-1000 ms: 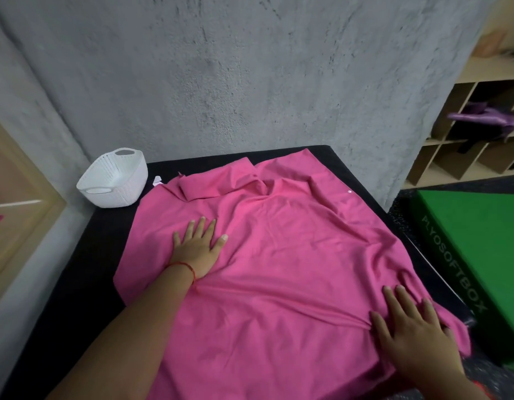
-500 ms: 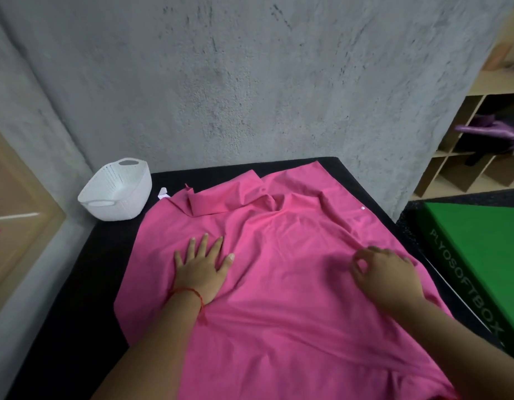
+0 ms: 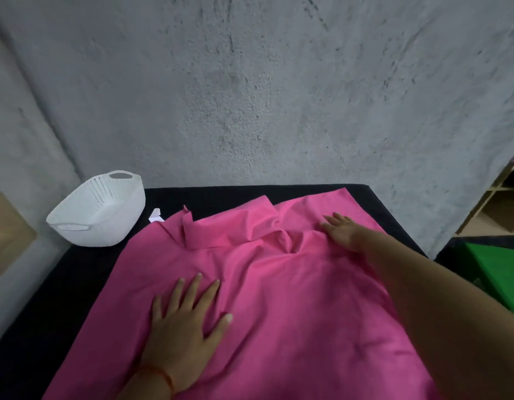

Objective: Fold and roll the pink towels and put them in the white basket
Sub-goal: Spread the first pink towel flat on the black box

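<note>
Black desk (image 3: 56, 307) is covered by pink towel (image 3: 278, 298), white basket (image 3: 99, 217) set far left. Pressed flat on towel are left hand (image 3: 180, 321), right hand (image 3: 343, 230); fingers straight, nothing held in either grip.

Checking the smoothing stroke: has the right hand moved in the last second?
Yes. The right hand went away from the person, from the towel's near right edge toward the table's far edge.

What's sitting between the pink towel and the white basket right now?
Nothing that blocks the way. Only a small white tag lies flat on the black table between the pink towel and the white basket, by the towel's far-left corner. The left hand and right hand press flat on the towel.
</note>
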The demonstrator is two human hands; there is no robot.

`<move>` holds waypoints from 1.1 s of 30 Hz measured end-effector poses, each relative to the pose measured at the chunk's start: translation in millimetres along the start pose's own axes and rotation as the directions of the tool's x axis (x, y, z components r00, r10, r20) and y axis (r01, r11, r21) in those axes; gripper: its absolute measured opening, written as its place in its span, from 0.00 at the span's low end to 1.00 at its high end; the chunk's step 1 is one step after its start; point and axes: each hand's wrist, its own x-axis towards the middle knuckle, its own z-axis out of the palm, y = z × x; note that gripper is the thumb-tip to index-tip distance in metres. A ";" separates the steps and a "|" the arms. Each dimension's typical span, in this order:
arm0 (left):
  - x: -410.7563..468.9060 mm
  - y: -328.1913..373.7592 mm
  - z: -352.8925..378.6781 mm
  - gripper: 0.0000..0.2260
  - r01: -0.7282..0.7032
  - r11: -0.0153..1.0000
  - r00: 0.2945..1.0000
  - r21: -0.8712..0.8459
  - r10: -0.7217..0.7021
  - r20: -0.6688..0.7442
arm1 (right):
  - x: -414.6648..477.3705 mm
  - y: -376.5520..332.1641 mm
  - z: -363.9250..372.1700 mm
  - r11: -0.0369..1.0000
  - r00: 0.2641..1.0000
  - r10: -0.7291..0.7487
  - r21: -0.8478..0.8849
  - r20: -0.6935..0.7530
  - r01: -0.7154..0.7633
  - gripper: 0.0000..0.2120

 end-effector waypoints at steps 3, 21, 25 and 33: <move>17.6 -0.4 0.9 0.41 0.008 1.000 1.000 0.007 -0.008 -0.002 | 72.1 40.7 12.8 0.998 0.998 0.067 -0.008 0.013 -0.067 0.42; 45.0 -10.2 18.9 0.33 0.007 0.999 0.993 0.047 -0.001 -0.116 | 127.8 79.2 -39.8 0.930 0.761 0.354 0.289 -0.544 -0.226 0.12; 46.1 -10.1 18.3 0.34 0.022 0.998 0.994 0.065 -0.014 -0.112 | 131.5 108.7 -59.8 0.882 0.543 0.471 0.367 -0.695 -0.296 0.15; 48.1 -8.6 18.3 0.35 0.008 0.999 0.995 0.036 -0.004 -0.095 | 151.3 134.8 -15.8 0.904 0.724 0.423 0.200 -0.545 -0.377 0.19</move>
